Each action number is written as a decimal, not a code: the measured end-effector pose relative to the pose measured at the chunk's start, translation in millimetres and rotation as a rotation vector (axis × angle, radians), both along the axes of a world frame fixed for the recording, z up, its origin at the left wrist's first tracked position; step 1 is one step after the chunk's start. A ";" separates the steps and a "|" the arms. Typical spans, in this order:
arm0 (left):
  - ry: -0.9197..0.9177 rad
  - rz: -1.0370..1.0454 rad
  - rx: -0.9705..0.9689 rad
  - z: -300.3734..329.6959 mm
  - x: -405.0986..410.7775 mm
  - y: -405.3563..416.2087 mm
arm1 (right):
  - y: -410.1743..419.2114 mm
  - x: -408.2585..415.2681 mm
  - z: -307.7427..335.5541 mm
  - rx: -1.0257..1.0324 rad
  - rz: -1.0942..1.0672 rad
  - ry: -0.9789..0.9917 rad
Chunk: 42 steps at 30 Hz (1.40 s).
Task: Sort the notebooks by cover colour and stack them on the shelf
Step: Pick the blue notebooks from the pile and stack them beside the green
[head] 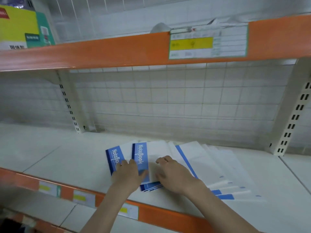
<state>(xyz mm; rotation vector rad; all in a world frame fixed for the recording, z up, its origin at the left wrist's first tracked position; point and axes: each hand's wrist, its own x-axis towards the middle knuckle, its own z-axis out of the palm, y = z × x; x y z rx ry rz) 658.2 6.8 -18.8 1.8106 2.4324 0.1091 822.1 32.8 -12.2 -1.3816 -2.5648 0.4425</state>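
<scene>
I'm mid-sort, I judge: both my hands are down on the fanned notebooks on the white shelf (pixel 67 158). My left hand (pixel 128 172) lies with fingers straight and flat over the leftmost blue notebook (pixel 113 157); my right hand (pixel 173 174) rests, fingers slightly bent, on the next blue notebook (pixel 141 158), gripping nothing that I can see. Beyond my right hand, white-covered notebooks (pixel 218 165) spread outward. Each book's long axis runs away from me, spine at its left. Next I should slide the blue ones together, squaring their edges.
</scene>
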 end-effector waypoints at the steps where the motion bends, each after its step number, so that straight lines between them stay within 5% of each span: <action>1: -0.005 0.012 0.014 -1.9 0.7 1.3 | -0.1 -6.7 -0.3 0.007 0.008 -0.006; 14: -0.387 0.092 0.245 -2.8 6.7 30.7 | 15.6 -44.2 -7.2 0.059 0.139 0.040; 22: -1.274 0.217 0.366 6.9 -6.8 36.1 | 23.8 -38.9 -11.4 0.053 0.096 0.066; 24: -1.240 0.188 0.428 8.9 -10.8 35.3 | 26.2 -38.8 -10.4 0.034 0.060 0.168; 27: -0.697 0.086 0.403 0.7 -23.7 32.6 | 28.3 -38.4 -11.0 -0.015 0.015 0.348; 29: -0.523 0.027 0.273 -7.7 -26.1 29.5 | 27.8 -37.6 -12.0 -0.057 0.018 0.380; 33: -0.687 0.003 0.239 -15.3 -20.2 33.1 | 24.6 -32.1 -18.2 -0.170 0.107 0.220; 42: -1.418 0.191 0.359 -2.0 -20.9 41.2 | 23.7 -30.1 -21.5 -0.161 0.153 0.106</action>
